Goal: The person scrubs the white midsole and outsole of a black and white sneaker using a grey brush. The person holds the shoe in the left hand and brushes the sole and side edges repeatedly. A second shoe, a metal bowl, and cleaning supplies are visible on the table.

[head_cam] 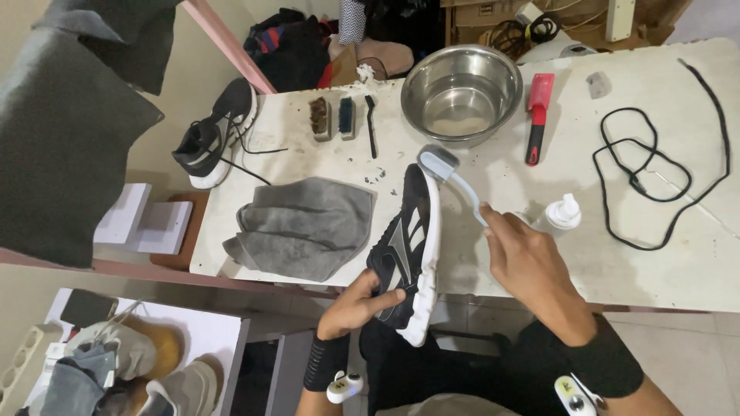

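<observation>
My left hand [356,303] grips the heel end of a black sneaker with a white sole [407,246], held on its side above the table's front edge. My right hand [526,262] holds the handle of a pale blue long-handled brush [447,171]. The brush head rests against the toe end of the sneaker's sole. Both wrists wear black bands with small white devices.
A crumpled grey cloth [304,225] lies left of the sneaker. A steel bowl [461,92], three small brushes [343,117], a red brush [537,108], a white pump bottle [564,213] and a loose black lace [655,166] sit on the stained white table [694,262]. The second sneaker [216,135] lies at the table's left corner.
</observation>
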